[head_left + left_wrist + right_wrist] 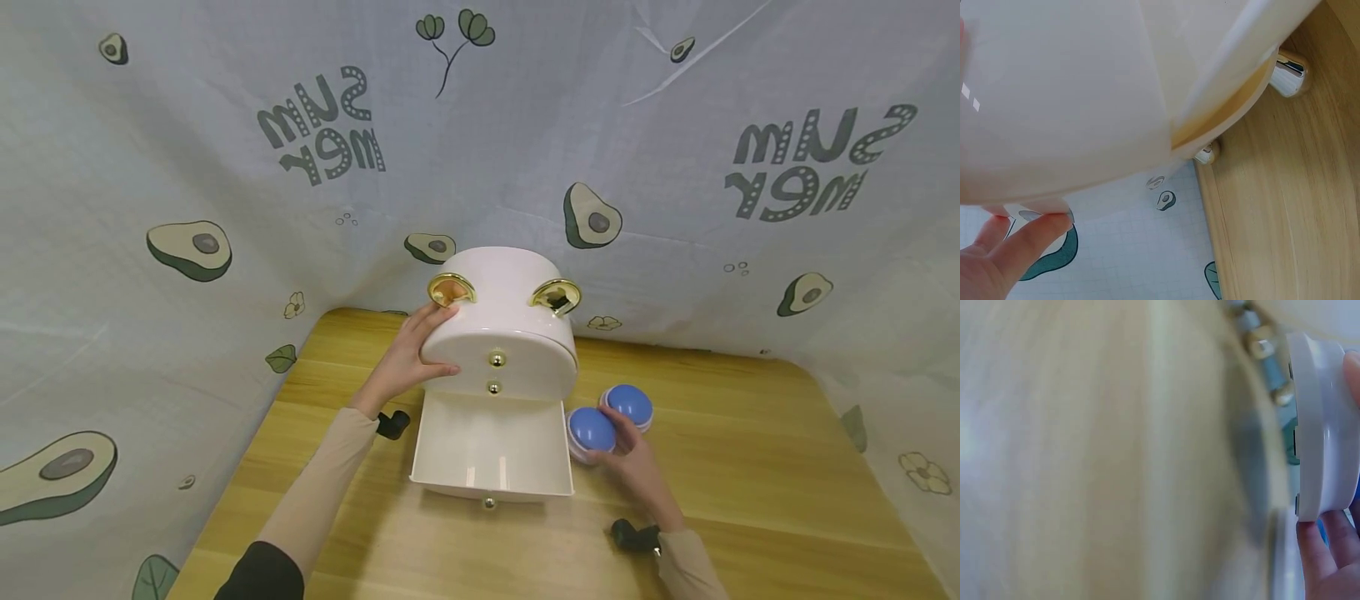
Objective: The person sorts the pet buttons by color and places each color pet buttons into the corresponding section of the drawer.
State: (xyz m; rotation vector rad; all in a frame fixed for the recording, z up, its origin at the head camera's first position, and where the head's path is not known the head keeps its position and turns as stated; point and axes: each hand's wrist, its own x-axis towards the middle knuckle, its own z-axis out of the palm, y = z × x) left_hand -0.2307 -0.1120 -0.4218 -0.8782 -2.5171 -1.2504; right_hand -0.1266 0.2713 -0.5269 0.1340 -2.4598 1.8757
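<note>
A white storage box (506,292) with two gold rings on top stands at the back of the table, its bottom drawer (487,442) pulled out. My left hand (408,354) grips the box's left side, thumb on the front and fingers near the left ring. To the right of the drawer, my right hand (636,471) holds a round push button (591,429) with a blue dome and white base. Its white base (1329,425) shows between my fingers in the right wrist view. Just behind sits a second blue push button (630,403), close to my fingers.
The wooden table (750,467) stretches out on both sides of the box. Behind it hangs a pale cloth (495,192) printed with avocados. Gold knobs (489,503) stick out from the drawer fronts. A gold foot (1290,75) shows under the box.
</note>
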